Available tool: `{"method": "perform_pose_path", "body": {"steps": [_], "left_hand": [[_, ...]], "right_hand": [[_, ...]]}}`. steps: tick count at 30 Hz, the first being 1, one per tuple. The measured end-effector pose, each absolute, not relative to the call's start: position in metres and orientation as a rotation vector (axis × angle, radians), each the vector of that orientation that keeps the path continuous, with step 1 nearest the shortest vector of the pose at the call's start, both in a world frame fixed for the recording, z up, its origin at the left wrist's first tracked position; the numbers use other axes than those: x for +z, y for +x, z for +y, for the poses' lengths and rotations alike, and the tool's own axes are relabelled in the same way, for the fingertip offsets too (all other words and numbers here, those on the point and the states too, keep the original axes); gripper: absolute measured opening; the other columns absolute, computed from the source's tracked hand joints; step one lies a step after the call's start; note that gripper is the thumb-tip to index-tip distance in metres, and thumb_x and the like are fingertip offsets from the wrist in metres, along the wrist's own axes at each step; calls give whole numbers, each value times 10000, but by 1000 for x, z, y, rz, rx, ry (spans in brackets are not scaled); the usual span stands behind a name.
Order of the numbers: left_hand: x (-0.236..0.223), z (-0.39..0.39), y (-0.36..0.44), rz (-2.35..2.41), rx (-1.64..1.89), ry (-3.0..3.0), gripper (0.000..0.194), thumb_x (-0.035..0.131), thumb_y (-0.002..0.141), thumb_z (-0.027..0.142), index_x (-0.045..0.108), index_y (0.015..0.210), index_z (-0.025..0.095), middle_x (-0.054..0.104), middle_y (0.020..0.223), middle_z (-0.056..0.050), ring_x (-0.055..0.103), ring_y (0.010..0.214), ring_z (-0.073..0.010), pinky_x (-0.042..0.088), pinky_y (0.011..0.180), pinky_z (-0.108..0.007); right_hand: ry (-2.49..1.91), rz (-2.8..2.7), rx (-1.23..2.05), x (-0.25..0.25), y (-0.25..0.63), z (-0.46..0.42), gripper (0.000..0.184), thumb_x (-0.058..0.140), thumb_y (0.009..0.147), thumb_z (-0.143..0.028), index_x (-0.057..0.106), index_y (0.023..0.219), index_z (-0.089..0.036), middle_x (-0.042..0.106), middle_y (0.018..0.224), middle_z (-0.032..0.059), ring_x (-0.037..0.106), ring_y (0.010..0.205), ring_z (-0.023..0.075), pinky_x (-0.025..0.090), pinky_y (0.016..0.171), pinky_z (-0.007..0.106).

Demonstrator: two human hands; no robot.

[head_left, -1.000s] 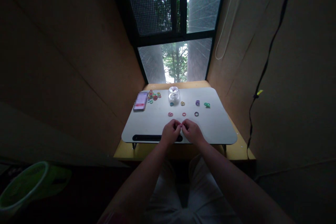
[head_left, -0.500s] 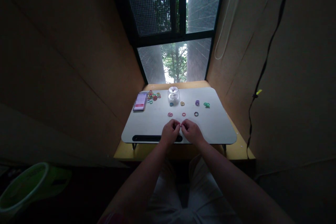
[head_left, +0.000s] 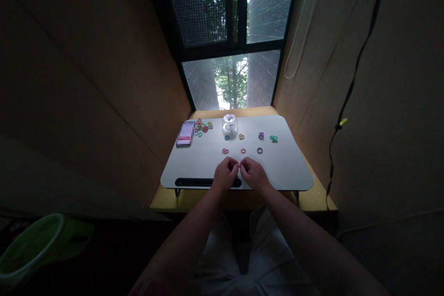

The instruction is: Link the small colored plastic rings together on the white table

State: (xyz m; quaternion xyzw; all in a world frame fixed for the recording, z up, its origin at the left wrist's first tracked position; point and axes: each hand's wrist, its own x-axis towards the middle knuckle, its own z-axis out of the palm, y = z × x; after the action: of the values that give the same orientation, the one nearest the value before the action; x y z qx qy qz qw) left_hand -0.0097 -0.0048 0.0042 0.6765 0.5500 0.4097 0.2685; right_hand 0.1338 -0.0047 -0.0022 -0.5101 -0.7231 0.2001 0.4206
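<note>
My left hand (head_left: 225,175) and my right hand (head_left: 254,174) meet fingertip to fingertip over the near middle of a small white lap table (head_left: 287,166). Between the fingertips they pinch a tiny pinkish ring (head_left: 239,165), too small to make out well. Just beyond the hands lie three loose rings: a pink one (head_left: 225,151), a red one (head_left: 243,151) and a dark one (head_left: 260,150). Farther back stand a clear glass jar (head_left: 230,126), a purple ring (head_left: 261,136) and a green ring (head_left: 274,138).
A pile of several coloured rings (head_left: 203,126) lies at the back left beside a small purple box (head_left: 185,134). The lap table rests on a yellow ledge (head_left: 163,200) under a window. A green bowl (head_left: 38,245) sits low on the left. A black cable (head_left: 350,88) hangs down the right wall.
</note>
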Motion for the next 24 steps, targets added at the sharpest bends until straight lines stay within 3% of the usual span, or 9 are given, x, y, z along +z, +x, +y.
{"method": "perform_pose_path", "body": {"steps": [24], "left_hand": [[5,-6,-10,1463,1069,1872,104,530,816,283,565,807,186,584,685,26,517,613,-98,382,600,-224]], "right_hand": [[-1281,-1828,501,-1,134,-6,121,465,830,-238,545,748,-197,579,681,0,505,628,131,356,595,232]]}}
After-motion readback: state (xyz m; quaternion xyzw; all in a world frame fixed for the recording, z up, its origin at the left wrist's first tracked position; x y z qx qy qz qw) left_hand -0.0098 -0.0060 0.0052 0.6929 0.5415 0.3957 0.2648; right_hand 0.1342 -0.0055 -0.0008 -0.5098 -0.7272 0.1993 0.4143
